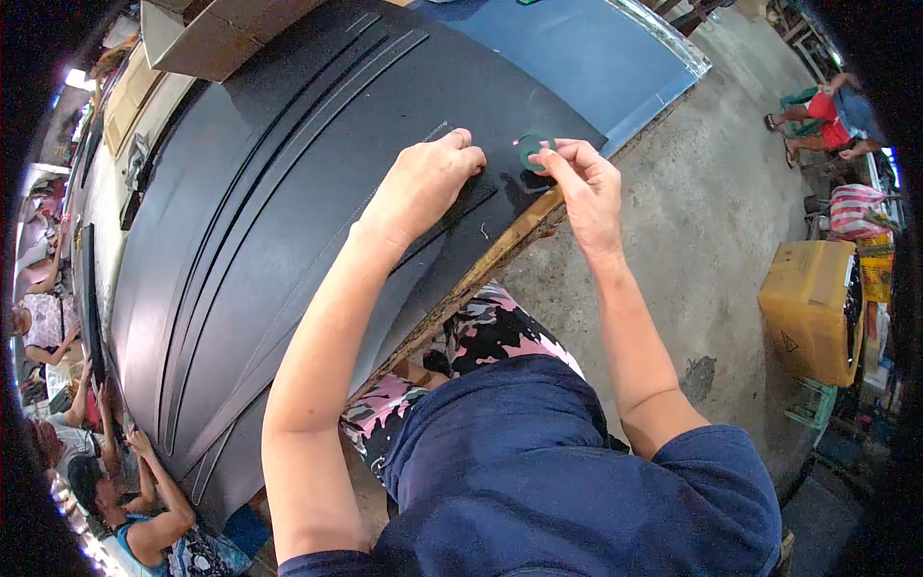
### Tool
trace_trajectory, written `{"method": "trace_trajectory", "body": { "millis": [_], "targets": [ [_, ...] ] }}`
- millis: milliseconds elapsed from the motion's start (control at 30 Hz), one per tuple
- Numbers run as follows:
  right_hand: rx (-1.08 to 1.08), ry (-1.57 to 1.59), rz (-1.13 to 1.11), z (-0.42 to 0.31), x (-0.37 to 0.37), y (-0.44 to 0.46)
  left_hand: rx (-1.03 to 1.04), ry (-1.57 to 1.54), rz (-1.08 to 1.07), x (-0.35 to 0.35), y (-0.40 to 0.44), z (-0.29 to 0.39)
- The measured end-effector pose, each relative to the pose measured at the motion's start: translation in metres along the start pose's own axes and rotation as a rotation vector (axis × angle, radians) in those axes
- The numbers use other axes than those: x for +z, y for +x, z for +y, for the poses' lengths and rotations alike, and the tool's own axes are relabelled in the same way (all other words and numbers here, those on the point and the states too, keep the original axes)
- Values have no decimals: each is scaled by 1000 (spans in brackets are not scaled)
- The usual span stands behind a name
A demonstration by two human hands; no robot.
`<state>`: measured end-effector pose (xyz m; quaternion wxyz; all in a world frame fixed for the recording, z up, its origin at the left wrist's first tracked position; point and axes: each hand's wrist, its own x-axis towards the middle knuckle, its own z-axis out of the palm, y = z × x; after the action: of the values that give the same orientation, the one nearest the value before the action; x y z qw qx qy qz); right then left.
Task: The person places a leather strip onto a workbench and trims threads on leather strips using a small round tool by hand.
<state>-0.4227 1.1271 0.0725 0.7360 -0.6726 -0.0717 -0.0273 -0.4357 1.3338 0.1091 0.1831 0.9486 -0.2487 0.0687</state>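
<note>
My right hand (589, 190) pinches a small, flat green ring (530, 152), perhaps a roll of tape, near the table's edge. To its left, my left hand (433, 183) is closed with its fingertips low over the black tabletop (317, 154). What those fingers hold, if anything, is hidden. A thin black strip (358, 210) with a stitched-looking edge runs beneath or beside that hand. Another dark strip (461, 226) lies nearer the table's edge. Further left, several long narrow black strips (288, 159) lie along the tabletop.
A cardboard box (207, 43) stands at the table's far left, and a blue sheet-like surface (567, 58) adjoins the far end. The wooden table edge (510, 236) is close to my body. Co-workers (144, 519) sit along the left side. A taped carton (806, 310) stands at right.
</note>
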Motion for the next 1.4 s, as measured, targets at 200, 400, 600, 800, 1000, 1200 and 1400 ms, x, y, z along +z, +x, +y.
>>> {"method": "trace_trajectory", "body": {
  "millis": [200, 400, 600, 800, 1000, 1200, 1400],
  "targets": [
    [-82, -335, -98, -7, 8, -5, -34, 2, 197, 11, -7, 7],
    [-100, -386, -81, -11, 14, -6, -80, -33, 383, 23, -14, 13],
    [-114, -400, -73, -8, 16, -5, -115, -47, 446, 30, -17, 12],
    [-62, -317, -31, -10, 14, -5, -137, -118, 443, 30, -18, 10],
    [16, 8, 96, 4, 7, 2, -31, -108, 241, 6, -9, 3],
    [-59, -171, 70, 0, 7, 0, 61, 13, 66, 2, 5, -2],
    [-91, -256, 26, -7, 14, -6, 7, 26, 237, 16, -2, 5]
  ]
}}
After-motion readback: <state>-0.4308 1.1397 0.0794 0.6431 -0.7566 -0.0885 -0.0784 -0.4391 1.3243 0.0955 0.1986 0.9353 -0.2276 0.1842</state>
